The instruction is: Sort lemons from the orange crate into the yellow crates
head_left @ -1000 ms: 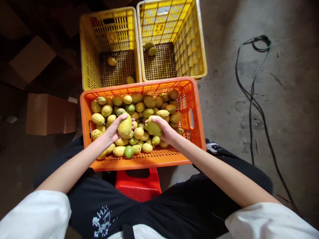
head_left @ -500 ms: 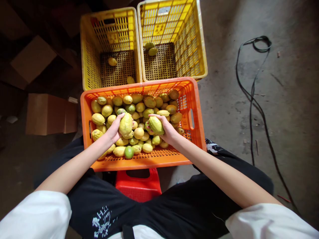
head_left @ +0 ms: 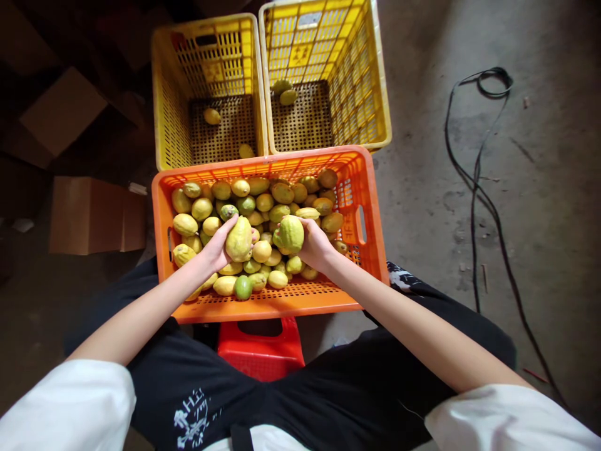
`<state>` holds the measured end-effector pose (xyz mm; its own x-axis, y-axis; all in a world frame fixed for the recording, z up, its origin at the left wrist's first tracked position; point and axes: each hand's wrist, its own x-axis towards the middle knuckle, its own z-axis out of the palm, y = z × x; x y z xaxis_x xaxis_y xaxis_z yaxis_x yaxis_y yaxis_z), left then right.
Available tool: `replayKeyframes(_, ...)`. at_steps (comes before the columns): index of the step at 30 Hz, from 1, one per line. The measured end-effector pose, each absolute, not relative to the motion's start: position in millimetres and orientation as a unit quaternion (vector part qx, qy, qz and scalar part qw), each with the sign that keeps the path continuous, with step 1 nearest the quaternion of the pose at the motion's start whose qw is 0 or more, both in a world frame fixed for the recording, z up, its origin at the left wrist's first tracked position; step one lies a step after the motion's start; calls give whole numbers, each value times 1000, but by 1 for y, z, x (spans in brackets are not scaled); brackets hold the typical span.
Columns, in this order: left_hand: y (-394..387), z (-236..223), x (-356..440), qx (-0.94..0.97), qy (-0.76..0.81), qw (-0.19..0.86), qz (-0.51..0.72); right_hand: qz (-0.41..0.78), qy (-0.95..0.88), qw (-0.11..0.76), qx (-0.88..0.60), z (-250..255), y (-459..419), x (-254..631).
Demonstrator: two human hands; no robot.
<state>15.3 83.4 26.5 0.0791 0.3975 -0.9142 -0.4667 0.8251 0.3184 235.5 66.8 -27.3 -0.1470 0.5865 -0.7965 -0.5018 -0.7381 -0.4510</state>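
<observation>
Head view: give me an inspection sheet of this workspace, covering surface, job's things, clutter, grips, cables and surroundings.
Surface: grey floor, scuffed and marked.
Job's things: orange crate holds many yellow and greenish loose fruits; beyond it, two yellow crates each show two fruits.
Clutter: small scraps on the floor.
Grips: left grip holds a yellow fruit; right grip holds a greener fruit; both are over the orange crate.
Cables: dark cable lies on the floor, looped at one end.
Surroundings: cardboard boxes in shadow; red stool, partly hidden, between the legs.
</observation>
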Motion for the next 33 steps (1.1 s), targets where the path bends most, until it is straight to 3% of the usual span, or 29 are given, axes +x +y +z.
replayKeyframes(9,77,13,10,11,617,722,312,743,-121,374,-541,-30,58,238)
replayKeyframes(21,83,15,17,-30,583,756,298,756,-116,351,-541,-26,61,238)
replayKeyframes(33,79,13,13,9,627,713,313,740,-109,351,-563,-28,58,238)
